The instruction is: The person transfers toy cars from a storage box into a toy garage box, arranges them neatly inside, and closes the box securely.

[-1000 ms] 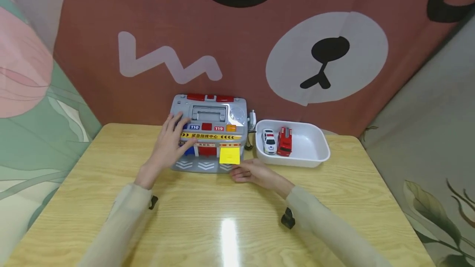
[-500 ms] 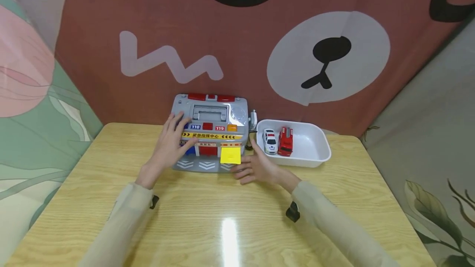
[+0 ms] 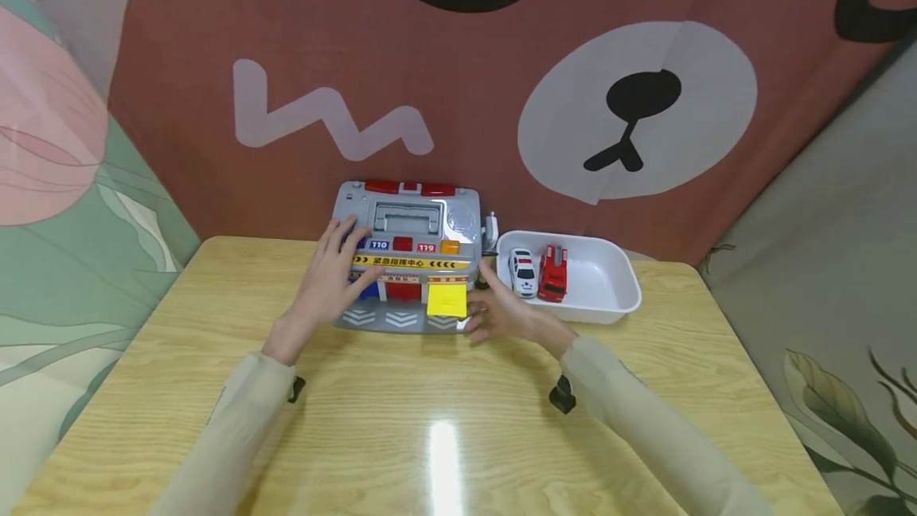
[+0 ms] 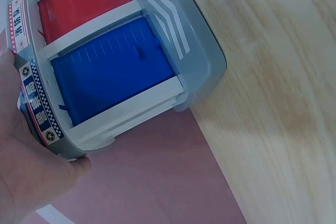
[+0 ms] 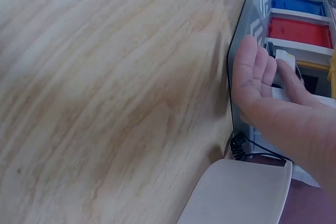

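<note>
Right fingers (image 5: 245,69) pinch a white object (image 5: 285,56) against the thumb (image 5: 295,84); left fingers (image 3: 354,240) spread across the playset (image 3: 415,253).

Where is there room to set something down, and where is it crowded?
Free: the table between the sleeves, in front of the playset; the tray, right of the red truck. Crowded: between playset and tray, with a cord and the right hand.

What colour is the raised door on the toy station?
The raised door is yellow, clearest in the head view.
</note>
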Demonstrator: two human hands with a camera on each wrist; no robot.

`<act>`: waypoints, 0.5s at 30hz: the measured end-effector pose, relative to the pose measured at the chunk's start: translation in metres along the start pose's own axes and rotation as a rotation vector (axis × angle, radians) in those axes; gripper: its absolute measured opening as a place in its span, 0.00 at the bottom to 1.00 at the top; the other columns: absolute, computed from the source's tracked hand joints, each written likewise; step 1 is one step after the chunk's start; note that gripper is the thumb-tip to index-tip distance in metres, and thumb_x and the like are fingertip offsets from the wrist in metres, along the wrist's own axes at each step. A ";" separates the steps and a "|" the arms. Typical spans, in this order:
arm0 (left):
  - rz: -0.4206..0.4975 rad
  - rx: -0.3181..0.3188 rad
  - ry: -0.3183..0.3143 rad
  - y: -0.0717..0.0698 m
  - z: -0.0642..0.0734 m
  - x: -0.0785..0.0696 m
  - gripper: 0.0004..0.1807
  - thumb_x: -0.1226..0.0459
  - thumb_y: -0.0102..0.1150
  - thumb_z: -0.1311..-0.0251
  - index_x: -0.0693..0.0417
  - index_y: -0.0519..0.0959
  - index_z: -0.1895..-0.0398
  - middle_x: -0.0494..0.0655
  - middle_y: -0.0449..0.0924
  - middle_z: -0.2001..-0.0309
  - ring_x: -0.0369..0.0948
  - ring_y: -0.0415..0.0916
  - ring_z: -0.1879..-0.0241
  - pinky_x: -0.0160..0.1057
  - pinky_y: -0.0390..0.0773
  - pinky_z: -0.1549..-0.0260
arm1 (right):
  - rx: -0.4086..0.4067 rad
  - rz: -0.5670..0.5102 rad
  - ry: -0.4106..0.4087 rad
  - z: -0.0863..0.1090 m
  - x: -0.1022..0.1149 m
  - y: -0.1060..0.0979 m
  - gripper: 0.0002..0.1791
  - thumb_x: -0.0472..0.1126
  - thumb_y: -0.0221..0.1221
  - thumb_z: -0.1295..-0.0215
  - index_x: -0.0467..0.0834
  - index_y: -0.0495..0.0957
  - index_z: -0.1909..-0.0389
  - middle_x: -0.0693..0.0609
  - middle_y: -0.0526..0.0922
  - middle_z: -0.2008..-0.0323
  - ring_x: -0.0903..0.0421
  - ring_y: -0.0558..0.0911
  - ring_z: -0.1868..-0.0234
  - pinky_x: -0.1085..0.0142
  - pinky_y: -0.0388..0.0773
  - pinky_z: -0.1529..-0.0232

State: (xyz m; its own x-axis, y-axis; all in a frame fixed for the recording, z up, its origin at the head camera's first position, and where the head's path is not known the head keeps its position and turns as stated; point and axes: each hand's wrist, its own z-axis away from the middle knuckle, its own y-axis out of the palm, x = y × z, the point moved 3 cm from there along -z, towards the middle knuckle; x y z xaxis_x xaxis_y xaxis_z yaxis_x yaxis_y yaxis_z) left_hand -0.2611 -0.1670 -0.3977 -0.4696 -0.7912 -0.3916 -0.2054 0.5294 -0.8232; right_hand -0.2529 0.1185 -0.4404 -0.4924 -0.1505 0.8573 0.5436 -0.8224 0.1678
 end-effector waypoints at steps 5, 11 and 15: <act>-0.003 -0.008 0.001 0.001 0.000 0.002 0.38 0.43 0.54 0.36 0.53 0.60 0.29 0.57 0.46 0.25 0.57 0.35 0.26 0.63 0.45 0.33 | 0.006 0.016 0.001 0.003 -0.001 0.005 0.56 0.76 0.21 0.36 0.32 0.57 0.31 0.34 0.69 0.48 0.48 0.74 0.58 0.49 0.74 0.48; -0.008 -0.005 0.002 0.002 -0.001 0.003 0.39 0.42 0.54 0.36 0.52 0.60 0.29 0.57 0.46 0.25 0.56 0.35 0.26 0.63 0.45 0.33 | -0.008 0.054 0.017 0.004 -0.002 0.005 0.56 0.78 0.22 0.38 0.35 0.55 0.29 0.32 0.68 0.46 0.48 0.74 0.58 0.50 0.75 0.50; -0.007 0.004 -0.002 0.002 0.000 0.002 0.39 0.42 0.53 0.36 0.52 0.60 0.29 0.57 0.46 0.25 0.56 0.35 0.26 0.63 0.44 0.33 | -0.009 0.066 0.016 0.004 -0.003 0.005 0.57 0.79 0.22 0.39 0.35 0.56 0.29 0.32 0.67 0.44 0.48 0.74 0.58 0.49 0.74 0.49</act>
State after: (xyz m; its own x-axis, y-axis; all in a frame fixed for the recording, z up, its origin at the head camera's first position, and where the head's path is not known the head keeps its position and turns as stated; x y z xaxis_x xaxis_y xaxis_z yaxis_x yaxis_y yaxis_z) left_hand -0.2625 -0.1673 -0.4001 -0.4669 -0.7954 -0.3865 -0.2052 0.5226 -0.8275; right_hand -0.2458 0.1172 -0.4400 -0.4666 -0.2132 0.8584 0.5688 -0.8155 0.1066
